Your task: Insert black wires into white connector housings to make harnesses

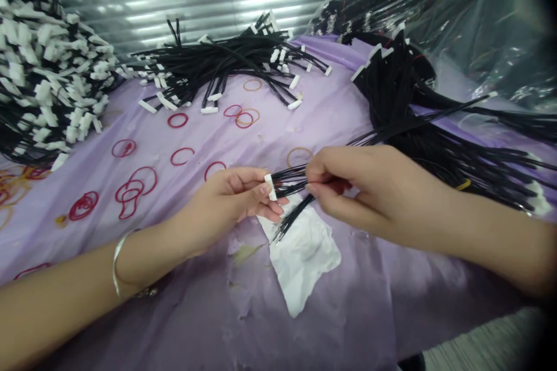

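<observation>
White connector (270, 188) sits betw. L hand (243, 194) thumb & fingers, clamped, above a crumpled white sheet (307, 255); R hand (357, 182) is pinched on black wires (290, 173) running from it. Risk: a hard R tug could pull wires out of the connector, esp. if L grip slips. Loose wire ends (287, 223) hang over the sheet & might snag or bend. R side's tight: dark wire bundle (389, 90) lies just beyond, poss. tangle. More room twd near edge of purple-covered tabletop (195, 307); red bands (141, 177) dot the L.
</observation>
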A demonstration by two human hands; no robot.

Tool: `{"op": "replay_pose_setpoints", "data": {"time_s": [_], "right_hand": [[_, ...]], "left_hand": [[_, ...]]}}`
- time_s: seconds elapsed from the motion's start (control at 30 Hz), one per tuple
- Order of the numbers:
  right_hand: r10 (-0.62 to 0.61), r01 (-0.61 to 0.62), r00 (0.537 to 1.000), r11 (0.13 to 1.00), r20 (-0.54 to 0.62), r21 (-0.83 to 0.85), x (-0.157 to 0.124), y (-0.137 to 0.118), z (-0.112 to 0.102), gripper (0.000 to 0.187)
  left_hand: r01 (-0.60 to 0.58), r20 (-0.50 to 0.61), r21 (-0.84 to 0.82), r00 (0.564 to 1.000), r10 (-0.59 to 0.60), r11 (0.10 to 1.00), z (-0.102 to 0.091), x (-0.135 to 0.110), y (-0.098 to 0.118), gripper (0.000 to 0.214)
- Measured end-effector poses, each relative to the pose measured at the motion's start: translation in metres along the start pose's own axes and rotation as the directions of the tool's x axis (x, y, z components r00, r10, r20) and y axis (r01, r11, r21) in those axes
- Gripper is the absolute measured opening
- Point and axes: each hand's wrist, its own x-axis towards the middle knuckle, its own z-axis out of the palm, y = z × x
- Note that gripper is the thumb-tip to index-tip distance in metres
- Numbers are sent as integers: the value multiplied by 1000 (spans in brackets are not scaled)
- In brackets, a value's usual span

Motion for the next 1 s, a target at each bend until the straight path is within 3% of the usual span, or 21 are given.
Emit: {"op": "replay_pose_setpoints", "data": {"time_s": [0.2, 0.7, 0.9, 1.0], "right_hand": [[37, -42, 988, 999, -148, -29, 5, 1, 24, 10], [52, -49, 990, 998, -134, 31, 6, 4, 29, 11], [46, -47, 987, 999, -154, -2, 11, 2, 40, 15], [-16, 8, 995, 997, -101, -78, 10, 0, 32, 18]], "left_hand": [[-5, 4, 29, 1000, 4, 1000, -1, 0, -1, 11], [-15, 47, 52, 999, 12, 999, -3, 0, -2, 13], [-28, 42, 84, 999, 25, 996, 0, 1, 0, 11], [-38, 50, 92, 998, 34, 995, 1, 0, 0, 13]]}}
